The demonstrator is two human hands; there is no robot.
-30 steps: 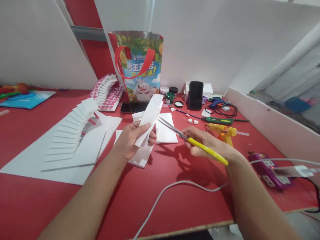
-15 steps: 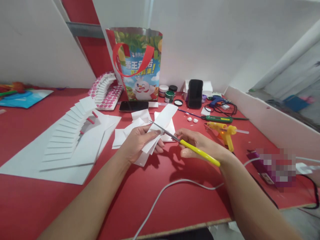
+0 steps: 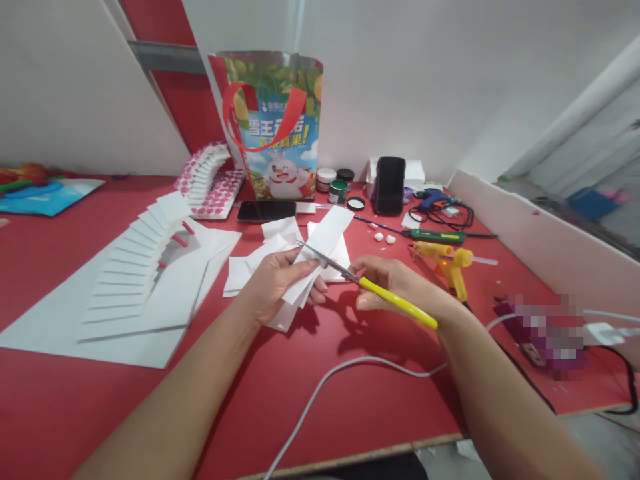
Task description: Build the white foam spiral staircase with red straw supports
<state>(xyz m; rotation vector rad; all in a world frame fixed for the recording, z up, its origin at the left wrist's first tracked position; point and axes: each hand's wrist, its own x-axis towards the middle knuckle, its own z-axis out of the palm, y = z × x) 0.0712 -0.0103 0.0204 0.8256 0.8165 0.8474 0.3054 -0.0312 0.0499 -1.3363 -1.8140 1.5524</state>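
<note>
At centre left of the frame, a white stepped model (image 3: 135, 273) lies on the red counter (image 3: 350, 413). Just right of it, mid-frame, the left hand (image 3: 273, 287) pinches a white strip (image 3: 323, 247) that tilts upward. The right hand (image 3: 395, 287) is closed around yellow-handled scissors (image 3: 373, 290), whose blades touch the strip. A yellow glue gun (image 3: 447, 260) lies further right.

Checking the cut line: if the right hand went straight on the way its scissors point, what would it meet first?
Most likely the white paper strip held by the left hand: the scissors in the right hand point up-left, blade tips at it, though depth is unclear.
</note>
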